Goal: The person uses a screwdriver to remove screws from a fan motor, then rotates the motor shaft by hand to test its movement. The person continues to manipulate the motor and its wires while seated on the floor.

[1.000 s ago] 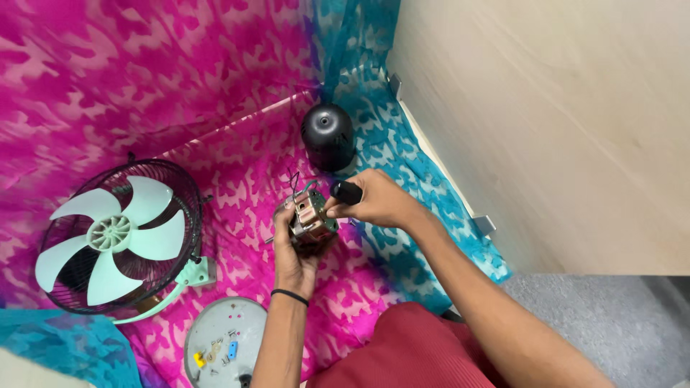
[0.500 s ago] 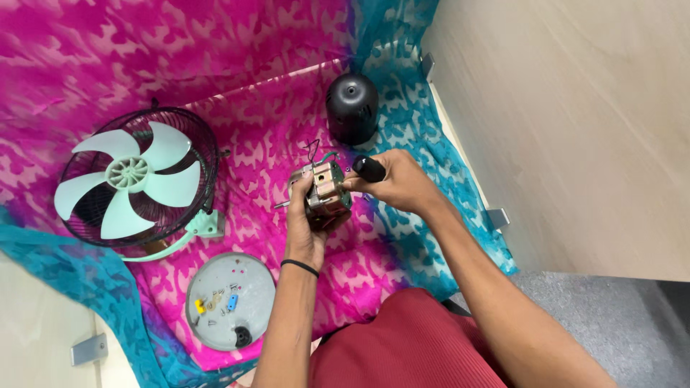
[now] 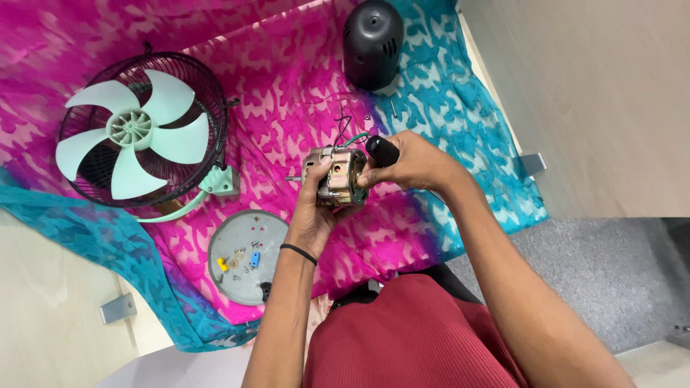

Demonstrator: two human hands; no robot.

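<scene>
A small metal fan motor with a short shaft and loose wires is held up over the pink cloth. My left hand grips it from below, a black band on that wrist. My right hand is closed on a black-handled tool, probably a screwdriver, whose tip is at the motor's side and hidden by my fingers.
A black fan cage with a pale green blade lies at the left. A grey round plate with small screws and parts sits near my left forearm. A black motor cover stands at the top. A wooden wall is on the right.
The view has shifted, so everything sits lower and more to the right. My hands keep the same hold on the motor and the tool.
</scene>
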